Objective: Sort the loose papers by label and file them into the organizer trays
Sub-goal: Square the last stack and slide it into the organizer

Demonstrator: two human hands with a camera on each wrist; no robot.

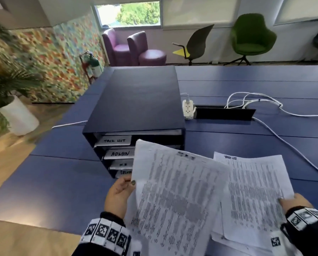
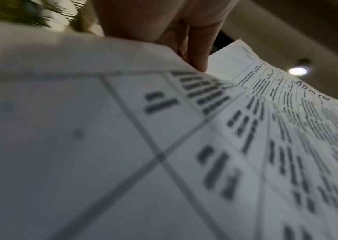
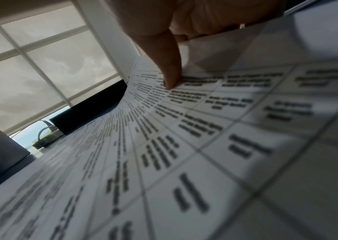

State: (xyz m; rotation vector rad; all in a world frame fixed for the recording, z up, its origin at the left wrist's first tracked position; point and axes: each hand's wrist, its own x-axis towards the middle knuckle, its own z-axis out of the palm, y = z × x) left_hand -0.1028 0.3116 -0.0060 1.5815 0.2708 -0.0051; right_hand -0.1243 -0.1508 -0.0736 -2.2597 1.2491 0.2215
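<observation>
A dark organizer stands on the blue table, its trays facing me with white labels reading TASK LIST, ADMIN and two lower ones partly hidden. My left hand pinches the left edge of a printed sheet lifted in front of the trays; in the left wrist view this sheet carries a handwritten ADMIN heading. My right hand grips the right edge of a stack of printed papers, its thumb pressed on the top sheet.
A white power strip and a black cable box with white cables sit right of the organizer. A potted plant stands on the floor at left. Chairs line the far wall.
</observation>
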